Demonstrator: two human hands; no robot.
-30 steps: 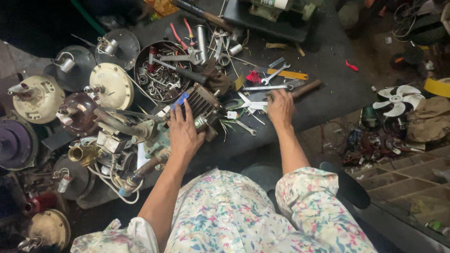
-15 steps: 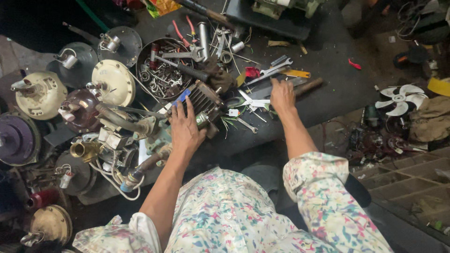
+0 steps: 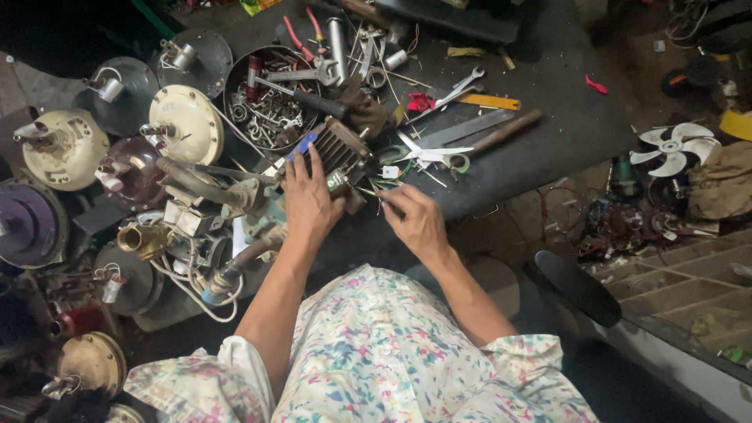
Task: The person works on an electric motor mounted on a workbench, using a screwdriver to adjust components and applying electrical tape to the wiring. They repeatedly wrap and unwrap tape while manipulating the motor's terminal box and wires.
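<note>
At the dark bench's near edge, left hand (image 3: 308, 205) presses flat on the finned motor core (image 3: 335, 153); right hand (image 3: 417, 222) pinches a thin tool (image 3: 382, 200) beside it. Risk: tool slips into fingers; scissors (image 3: 431, 153) lie near.

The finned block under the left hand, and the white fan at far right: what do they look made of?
Finned block: looks like metal, dull grey and worn, with thin parallel fins like stacked plates; a blue part at one end may be plastic. The left hand rests on it.
White fan: probably moulded plastic, judging by its smooth, matt, evenly white blades.
</note>
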